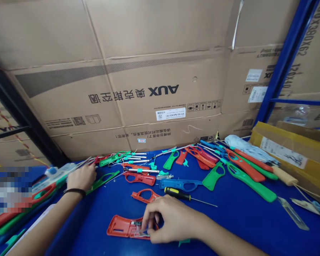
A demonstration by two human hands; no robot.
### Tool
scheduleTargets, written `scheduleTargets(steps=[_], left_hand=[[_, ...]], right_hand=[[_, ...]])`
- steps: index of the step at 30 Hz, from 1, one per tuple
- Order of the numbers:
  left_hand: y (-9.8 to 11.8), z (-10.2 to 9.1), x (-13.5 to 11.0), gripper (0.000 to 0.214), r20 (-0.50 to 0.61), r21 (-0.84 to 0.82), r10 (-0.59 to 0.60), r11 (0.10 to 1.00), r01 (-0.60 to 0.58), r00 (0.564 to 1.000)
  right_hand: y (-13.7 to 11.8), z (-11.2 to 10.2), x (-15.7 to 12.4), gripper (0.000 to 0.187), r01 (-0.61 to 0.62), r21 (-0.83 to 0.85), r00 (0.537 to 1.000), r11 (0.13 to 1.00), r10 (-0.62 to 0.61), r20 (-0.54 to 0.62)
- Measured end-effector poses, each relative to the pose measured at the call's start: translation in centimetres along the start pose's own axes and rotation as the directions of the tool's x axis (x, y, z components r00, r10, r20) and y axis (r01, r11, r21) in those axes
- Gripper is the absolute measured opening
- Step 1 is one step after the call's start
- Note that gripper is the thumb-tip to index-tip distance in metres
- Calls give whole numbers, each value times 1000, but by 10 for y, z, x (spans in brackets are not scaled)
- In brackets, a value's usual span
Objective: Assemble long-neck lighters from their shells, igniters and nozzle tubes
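On the blue tabletop lies an opened red lighter casing (119, 226), hollow side up, with small metal and white parts inside it. My right hand (173, 218) bends over its right end, thumb and fingers closed on the casing; the palm hides that end. At the left, my left hand (81, 177) reaches to the parts at the back, its fingers drawn together near a small red piece; what they pinch is too small to make out. Just beyond my right hand are a red trigger-side casing half (142, 195) and a black-and-yellow screwdriver (177, 193).
Green casing halves (214, 176), a blue one (176, 184) and metal-tubed lighter parts (138, 158) spread along the back. Long lighters (245, 170) lie at right beside a taped carton (282, 145). More lighters (44, 193) are heaped at left. A large cardboard sheet (138, 71) stands behind.
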State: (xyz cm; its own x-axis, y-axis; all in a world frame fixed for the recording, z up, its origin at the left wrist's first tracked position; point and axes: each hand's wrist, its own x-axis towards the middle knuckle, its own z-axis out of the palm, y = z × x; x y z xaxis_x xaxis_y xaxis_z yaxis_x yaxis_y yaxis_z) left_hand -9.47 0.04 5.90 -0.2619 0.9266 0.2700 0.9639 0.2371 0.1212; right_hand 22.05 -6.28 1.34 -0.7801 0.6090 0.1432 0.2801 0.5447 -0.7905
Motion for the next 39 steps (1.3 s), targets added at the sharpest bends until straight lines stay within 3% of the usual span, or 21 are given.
scheduleTargets(steps=[4,9,14,18,20,23,25,29,32,39], left_hand=[[0,0,-1,26,15,182,-12,983,9,1000],[4,1,2,20,28,243,-45,969,37,999],[8,-3,0,22,-21,156,-34,987,37,999],[10,-6,-7,24,-28,-43,-4,999,3,1000],[13,-5,-20,32,40,-188,58,981,-49,998],[24,-1,-59,46,112,-364,206,919,-152,972],[35,3,-93,47,88,-501,268,844,-190,959],[52,14,-148,37,-53,-610,220,765,-207,974],[58,21,-163,29,-90,-564,274,778,-276,957],[62,25,-164,17,-82,-519,360,780,-348,929]], right_hand=[[-3,0,0,22,13,-31,1000,999,-12,15],[-7,-3,0,16,42,-4,998,999,-42,37],[-8,-5,0,19,43,-10,998,999,-42,40],[-6,-5,1,15,11,-40,999,999,-9,47],[-5,-3,2,14,-2,-33,999,999,3,42],[-4,2,3,17,0,11,1000,1000,0,5],[-4,5,3,19,16,46,1000,999,-15,-22],[-6,7,4,18,-4,88,998,996,10,-68],[-6,7,4,16,-13,79,996,997,20,-85],[-4,8,4,12,-13,4,988,1000,13,-153]])
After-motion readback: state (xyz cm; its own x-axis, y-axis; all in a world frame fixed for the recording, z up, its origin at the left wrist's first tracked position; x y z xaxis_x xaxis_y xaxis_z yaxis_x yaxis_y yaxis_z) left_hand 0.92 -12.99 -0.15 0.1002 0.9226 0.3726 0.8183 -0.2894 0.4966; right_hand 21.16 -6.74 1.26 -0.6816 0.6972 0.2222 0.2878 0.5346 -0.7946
